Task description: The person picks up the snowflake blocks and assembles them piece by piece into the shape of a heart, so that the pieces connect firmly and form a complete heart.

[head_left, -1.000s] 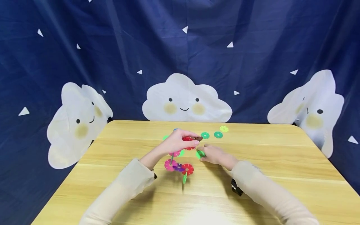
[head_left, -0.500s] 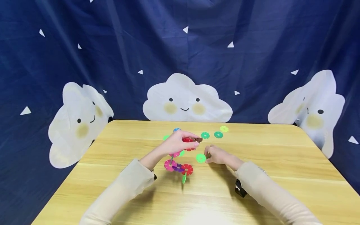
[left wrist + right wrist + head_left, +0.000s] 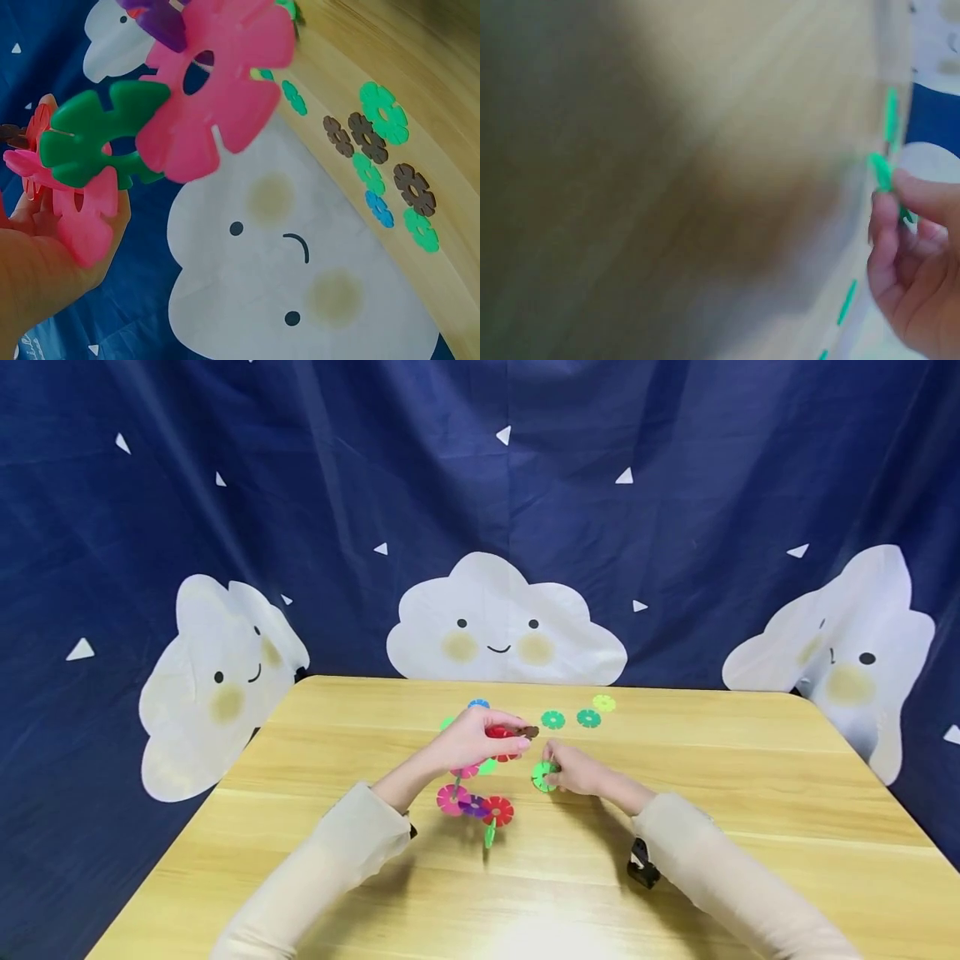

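Raised over the table, my left hand (image 3: 467,739) grips a chain of linked slotted plastic discs. A red disc (image 3: 501,735) and a brown disc (image 3: 531,732) of it are at the fingertips. The chain hangs toward me through a pink disc (image 3: 444,802), a purple disc (image 3: 472,807) and a red disc (image 3: 505,818), with a green disc (image 3: 490,836) at its end. In the left wrist view a dark green disc (image 3: 71,146) joins pink ones. To the right of the chain, my right hand (image 3: 581,772) pinches a loose bright green disc (image 3: 880,169) between thumb and fingers.
At the back of the wooden table (image 3: 720,752) lie two teal discs (image 3: 547,725) and a yellow disc (image 3: 597,703). A blue disc (image 3: 478,702) lies behind my left hand. The left wrist view shows brown discs (image 3: 405,180) and green discs (image 3: 367,174) near the edge.
My right hand drew back to the right from the chain, turning the green disc in its fingers, then shifted slightly. The left hand has stayed put with the chain.
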The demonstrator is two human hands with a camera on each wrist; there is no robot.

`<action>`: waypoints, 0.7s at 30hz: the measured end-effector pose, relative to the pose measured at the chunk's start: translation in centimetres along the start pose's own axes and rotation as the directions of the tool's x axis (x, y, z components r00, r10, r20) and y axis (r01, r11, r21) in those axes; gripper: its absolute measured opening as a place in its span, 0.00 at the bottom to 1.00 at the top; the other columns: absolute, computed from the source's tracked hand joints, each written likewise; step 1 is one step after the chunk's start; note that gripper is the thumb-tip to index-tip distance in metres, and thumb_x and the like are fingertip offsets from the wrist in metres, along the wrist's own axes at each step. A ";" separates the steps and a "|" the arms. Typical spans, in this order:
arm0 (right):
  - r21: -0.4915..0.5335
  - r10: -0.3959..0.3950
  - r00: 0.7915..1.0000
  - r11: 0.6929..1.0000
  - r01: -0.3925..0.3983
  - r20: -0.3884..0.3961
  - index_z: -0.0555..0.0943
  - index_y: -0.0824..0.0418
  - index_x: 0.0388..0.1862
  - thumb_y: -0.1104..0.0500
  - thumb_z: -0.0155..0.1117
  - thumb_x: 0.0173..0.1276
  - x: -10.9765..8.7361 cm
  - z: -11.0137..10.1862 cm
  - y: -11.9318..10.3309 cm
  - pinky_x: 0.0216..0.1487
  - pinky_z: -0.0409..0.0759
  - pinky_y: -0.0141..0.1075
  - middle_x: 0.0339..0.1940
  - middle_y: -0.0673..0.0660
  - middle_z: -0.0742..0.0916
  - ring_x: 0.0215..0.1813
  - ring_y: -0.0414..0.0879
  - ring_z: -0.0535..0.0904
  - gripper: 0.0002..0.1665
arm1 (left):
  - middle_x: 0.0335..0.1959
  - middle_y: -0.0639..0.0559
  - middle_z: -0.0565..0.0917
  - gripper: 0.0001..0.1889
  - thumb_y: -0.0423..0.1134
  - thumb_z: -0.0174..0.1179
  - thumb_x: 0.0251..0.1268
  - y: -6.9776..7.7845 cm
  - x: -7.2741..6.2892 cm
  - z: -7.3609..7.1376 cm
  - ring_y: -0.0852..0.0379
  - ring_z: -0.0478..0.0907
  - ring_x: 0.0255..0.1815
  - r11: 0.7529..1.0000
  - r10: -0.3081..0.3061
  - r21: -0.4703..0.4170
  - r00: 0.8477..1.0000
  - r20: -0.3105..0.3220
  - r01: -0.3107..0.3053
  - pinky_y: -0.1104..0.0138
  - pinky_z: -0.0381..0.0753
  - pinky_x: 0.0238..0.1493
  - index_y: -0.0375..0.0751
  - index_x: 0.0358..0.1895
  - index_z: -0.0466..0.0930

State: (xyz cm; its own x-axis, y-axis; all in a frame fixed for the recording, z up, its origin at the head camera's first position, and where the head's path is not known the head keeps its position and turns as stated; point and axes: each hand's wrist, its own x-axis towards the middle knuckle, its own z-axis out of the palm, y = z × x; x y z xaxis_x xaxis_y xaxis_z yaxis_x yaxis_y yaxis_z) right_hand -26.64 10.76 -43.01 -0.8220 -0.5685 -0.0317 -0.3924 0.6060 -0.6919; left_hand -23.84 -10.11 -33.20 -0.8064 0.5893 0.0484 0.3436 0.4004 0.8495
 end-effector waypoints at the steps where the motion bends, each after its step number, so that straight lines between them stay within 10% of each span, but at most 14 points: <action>1: 0.077 -0.013 1.000 0.997 0.015 -0.018 0.66 0.70 0.39 0.71 0.59 0.60 -0.3 -0.4 -0.1 0.23 0.70 0.31 0.18 0.54 0.74 0.21 0.42 0.71 0.13 | 0.33 0.46 0.85 0.17 0.40 0.61 0.59 0.0 0.0 -0.1 0.61 0.79 0.31 1.000 -0.002 -0.002 1.000 -0.001 0.002 0.69 0.77 0.34 0.35 0.49 0.79; 11: 0.421 -0.152 0.941 0.865 0.274 -0.301 0.66 0.75 0.50 0.72 0.53 0.64 -4.5 -4.4 -4.1 0.25 0.79 0.35 0.22 0.51 0.80 0.20 0.45 0.77 0.16 | 0.35 0.48 0.85 0.18 0.43 0.62 0.58 0.2 -0.4 -0.1 0.60 0.79 0.29 1.000 -0.003 0.023 1.000 -0.031 0.004 0.70 0.77 0.31 0.37 0.49 0.80; 21: 0.165 -0.382 0.800 0.850 0.501 -0.463 0.71 0.72 0.47 0.77 0.55 0.60 -6.6 -4.8 -6.6 0.25 0.79 0.31 0.19 0.53 0.82 0.20 0.38 0.77 0.15 | 0.28 0.55 0.83 0.18 0.44 0.63 0.56 1.5 -0.5 0.8 0.61 0.66 0.13 0.995 0.045 0.093 0.999 -0.013 -0.043 0.72 0.61 0.14 0.41 0.49 0.80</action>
State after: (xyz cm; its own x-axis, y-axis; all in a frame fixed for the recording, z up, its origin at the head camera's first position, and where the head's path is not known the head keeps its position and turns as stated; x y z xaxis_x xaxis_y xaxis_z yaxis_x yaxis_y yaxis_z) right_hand -20.54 13.16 -34.77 -0.6988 -0.4283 0.5729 -0.6773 0.1385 -0.7226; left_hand -22.53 -9.17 -32.34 -0.7966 0.5973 0.0935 0.4214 0.4376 0.7943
